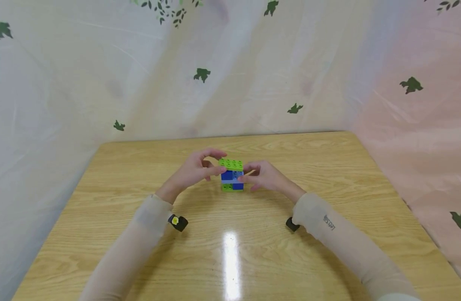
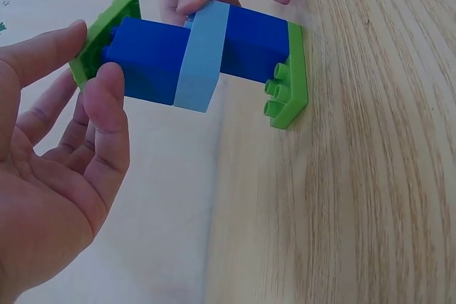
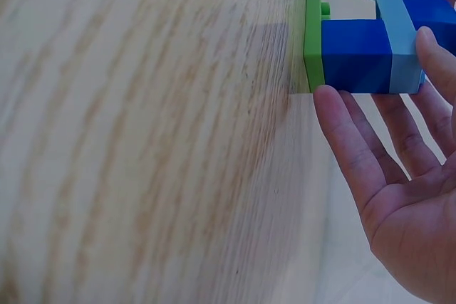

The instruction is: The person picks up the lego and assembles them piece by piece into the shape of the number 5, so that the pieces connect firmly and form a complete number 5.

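A small tower of toy building bricks stands on the table. Its base is a green plate (image 3: pixel 312 44); above come a dark blue brick (image 3: pixel 356 55), a flat light blue brick (image 2: pixel 203 55) and a second dark blue brick (image 2: pixel 149 58). My left hand (image 1: pixel 197 169) pinches the upper green plate (image 1: pixel 232 164) by its left end, thumb in front and index finger behind. In the left wrist view this plate sits at a slight tilt over the upper blue brick. From the right, my right hand (image 1: pixel 266 175) holds the light blue brick, thumb on its near face and fingers around the far side.
The wooden table (image 1: pixel 230 217) surrounds the tower. A pale cloth backdrop (image 1: pixel 245 100) with leaf prints hangs behind the table's far edge. Small black devices (image 1: pixel 179 223) are strapped at both wrists.
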### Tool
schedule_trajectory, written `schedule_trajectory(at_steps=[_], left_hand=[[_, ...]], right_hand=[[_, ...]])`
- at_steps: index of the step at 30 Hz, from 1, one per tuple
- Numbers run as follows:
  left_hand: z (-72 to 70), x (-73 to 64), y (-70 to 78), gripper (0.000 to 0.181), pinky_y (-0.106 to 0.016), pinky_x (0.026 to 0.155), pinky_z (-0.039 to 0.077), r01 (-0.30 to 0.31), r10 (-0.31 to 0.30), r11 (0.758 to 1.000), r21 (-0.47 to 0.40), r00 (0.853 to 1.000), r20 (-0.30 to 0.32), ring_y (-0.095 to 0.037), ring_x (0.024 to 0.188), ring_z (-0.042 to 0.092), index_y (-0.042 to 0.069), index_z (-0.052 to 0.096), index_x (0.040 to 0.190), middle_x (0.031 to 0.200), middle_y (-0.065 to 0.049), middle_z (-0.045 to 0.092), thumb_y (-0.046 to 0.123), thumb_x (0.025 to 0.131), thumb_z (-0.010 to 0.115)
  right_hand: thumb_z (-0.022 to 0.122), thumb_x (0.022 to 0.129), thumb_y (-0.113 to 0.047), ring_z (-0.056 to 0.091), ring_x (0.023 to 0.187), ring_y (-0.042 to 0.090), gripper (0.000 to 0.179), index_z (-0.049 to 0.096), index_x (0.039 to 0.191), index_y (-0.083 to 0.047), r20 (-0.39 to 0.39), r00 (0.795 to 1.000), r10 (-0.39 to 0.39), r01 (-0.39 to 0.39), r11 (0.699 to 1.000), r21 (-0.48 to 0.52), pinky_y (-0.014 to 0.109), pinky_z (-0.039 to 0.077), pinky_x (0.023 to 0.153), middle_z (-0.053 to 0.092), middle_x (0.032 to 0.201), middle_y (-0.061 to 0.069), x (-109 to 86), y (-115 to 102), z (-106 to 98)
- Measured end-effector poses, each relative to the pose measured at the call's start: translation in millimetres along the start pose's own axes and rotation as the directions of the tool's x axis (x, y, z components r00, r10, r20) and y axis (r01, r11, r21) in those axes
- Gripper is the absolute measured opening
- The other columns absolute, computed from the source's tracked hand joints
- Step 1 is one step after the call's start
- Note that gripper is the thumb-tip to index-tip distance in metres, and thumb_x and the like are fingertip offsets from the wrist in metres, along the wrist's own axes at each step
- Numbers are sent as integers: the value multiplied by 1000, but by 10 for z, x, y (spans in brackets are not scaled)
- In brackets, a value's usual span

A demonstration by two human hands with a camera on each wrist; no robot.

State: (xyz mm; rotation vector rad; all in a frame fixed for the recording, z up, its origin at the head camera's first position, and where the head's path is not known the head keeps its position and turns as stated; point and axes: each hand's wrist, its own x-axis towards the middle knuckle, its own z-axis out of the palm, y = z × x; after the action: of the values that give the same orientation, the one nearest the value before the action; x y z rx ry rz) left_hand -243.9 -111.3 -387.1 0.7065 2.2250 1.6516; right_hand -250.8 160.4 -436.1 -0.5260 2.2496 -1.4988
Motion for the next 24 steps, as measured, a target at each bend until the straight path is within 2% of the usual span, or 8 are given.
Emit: schedule_trajectory(at_steps=[2, 6, 9, 12, 24], left_hand=[[3, 3, -13, 43, -46, 66, 56, 0, 0, 1000, -2, 1000, 5, -30, 81, 65, 12, 61, 134, 131, -8, 58, 18, 93, 76], [1, 9, -48, 43, -51, 69, 55, -2, 2, 1000, 0, 1000, 29, -45, 88, 63, 12, 61, 134, 132, -6, 57, 19, 94, 76], [-2, 13, -67, 42, -49, 69, 55, -1, 0, 1000, 4, 999, 45, -54, 94, 60, 12, 62, 133, 134, -4, 58, 20, 94, 75], [-10, 15, -77, 39, -43, 68, 56, -4, 4, 1000, 18, 999, 52, -55, 94, 60, 13, 63, 132, 134, -2, 59, 21, 94, 74], [21, 12, -87, 38, -38, 63, 54, -20, 19, 999, 32, 999, 51, -52, 86, 59, 11, 64, 131, 129, -6, 62, 21, 95, 73]], right_hand=[[78, 93, -26, 70, 101, 31, 33, 72, 119, -8, -2, 1000, 5, -5, 1000, 0, 45, 62, 73, 67, 118, 13, -6, -8, 2], [78, 93, -26, 70, 102, 31, 33, 72, 120, -8, -4, 1000, 11, -11, 1000, 0, 45, 62, 73, 67, 119, 12, -20, -25, 5], [77, 93, -27, 69, 102, 31, 34, 71, 121, -8, -4, 1000, 12, -12, 1000, 1, 45, 62, 73, 67, 120, 12, -25, -24, 5], [77, 93, -27, 69, 102, 31, 35, 71, 121, -8, -4, 1000, 10, -10, 1000, 1, 45, 62, 73, 67, 120, 13, -19, -23, 4], [76, 93, -26, 70, 100, 29, 33, 71, 119, -7, -4, 1000, -1, 1, 1000, 2, 44, 62, 72, 67, 119, 14, -15, -18, 11]])
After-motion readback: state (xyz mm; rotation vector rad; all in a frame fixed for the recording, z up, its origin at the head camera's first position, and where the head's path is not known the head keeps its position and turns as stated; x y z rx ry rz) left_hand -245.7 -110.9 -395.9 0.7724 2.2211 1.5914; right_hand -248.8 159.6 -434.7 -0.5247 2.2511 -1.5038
